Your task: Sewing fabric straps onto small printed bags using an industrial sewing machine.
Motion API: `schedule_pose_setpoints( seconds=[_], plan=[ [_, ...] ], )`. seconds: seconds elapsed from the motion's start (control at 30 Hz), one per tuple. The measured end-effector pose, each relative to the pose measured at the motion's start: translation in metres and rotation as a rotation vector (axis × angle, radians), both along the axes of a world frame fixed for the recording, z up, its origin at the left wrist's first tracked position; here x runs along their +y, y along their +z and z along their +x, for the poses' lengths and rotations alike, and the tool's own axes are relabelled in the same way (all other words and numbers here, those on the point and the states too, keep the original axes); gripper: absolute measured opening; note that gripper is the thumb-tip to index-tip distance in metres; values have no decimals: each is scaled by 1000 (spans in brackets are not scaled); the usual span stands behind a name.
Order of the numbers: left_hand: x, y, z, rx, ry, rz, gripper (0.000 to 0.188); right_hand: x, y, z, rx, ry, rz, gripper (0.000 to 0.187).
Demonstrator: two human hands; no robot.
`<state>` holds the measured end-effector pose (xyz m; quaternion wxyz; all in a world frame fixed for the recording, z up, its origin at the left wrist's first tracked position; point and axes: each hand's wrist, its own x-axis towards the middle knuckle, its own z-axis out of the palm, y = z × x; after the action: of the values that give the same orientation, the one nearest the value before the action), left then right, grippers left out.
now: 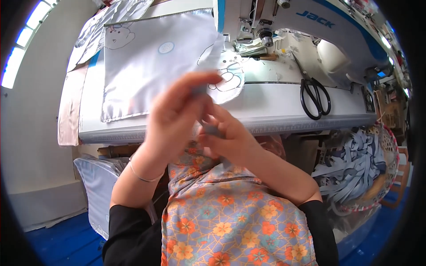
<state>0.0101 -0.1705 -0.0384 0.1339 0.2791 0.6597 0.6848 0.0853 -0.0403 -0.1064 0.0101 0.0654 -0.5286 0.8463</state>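
Note:
Above my lap, in front of the table edge, my left hand (175, 111) and my right hand (228, 137) are close together and blurred by motion. A small grey strip (213, 129), seemingly cloth, shows between the fingers of my right hand. Another bit of grey shows in my left hand's curled fingers; whether it is the same piece I cannot tell. Beyond the hands, a shiny white fabric panel (146, 66) with printed cartoon animals lies flat on the sewing table (270, 99). Its right side reaches toward the needle area of a white and blue sewing machine (328, 26).
Black-handled scissors (314, 95) lie on the table at the right. A basket (392, 164) full of grey fabric strips (355, 164) stands below on the right. More printed fabric (95, 181) hangs below the table's left end. Scraps lie beneath the machine's arm.

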Motion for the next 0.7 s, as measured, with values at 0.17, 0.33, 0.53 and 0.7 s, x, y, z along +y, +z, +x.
schedule_pose_setpoints(
  seconds=[0.17,0.33,0.53,0.7],
  plan=[
    [-57,-15,-78,-243,137,463,37,78,13,4,-181,27,393,17],
    [-87,-39,-121,-268,296,466,39,113,26,-21,-196,-71,534,13],
    [-87,-59,-143,-142,504,69,39,134,-3,-79,-113,-207,793,14],
    [-25,-64,-117,1249,692,-738,44,126,4,-94,-270,-237,740,14]
  ],
)
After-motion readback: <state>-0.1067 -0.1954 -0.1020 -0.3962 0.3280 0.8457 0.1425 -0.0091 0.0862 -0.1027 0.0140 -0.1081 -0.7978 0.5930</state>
